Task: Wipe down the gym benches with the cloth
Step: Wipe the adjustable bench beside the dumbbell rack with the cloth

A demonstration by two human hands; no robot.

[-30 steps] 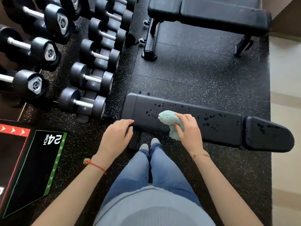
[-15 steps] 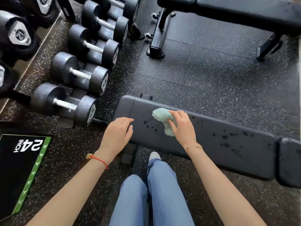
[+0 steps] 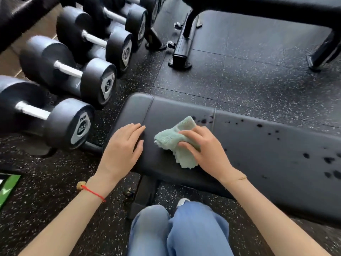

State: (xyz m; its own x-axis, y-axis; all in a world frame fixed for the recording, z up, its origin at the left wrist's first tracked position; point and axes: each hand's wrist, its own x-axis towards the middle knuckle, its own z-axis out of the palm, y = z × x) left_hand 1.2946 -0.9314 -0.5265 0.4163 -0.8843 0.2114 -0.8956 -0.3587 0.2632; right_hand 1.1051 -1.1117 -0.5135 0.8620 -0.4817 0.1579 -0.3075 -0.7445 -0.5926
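A black padded gym bench (image 3: 258,145) runs from centre to the right, speckled with dark wet spots on its right part. My right hand (image 3: 204,146) grips a crumpled pale green cloth (image 3: 177,139) and presses it on the pad near the bench's left end. My left hand (image 3: 123,146) rests flat on the left end of the pad, fingers straight. A second black bench (image 3: 258,4) stands at the top of the view, with its foot (image 3: 181,50) on the floor.
A row of black dumbbells (image 3: 72,71) sits to the left, close to the bench end. The floor (image 3: 239,74) is black speckled rubber. A green-edged box corner (image 3: 7,185) shows at far left. My knees in blue jeans (image 3: 175,230) are below the bench.
The view has dropped closer to the bench. My left hand has moved onto the pad's left end. The cloth has moved left; the spots that lay left of the seam are no longer visible.
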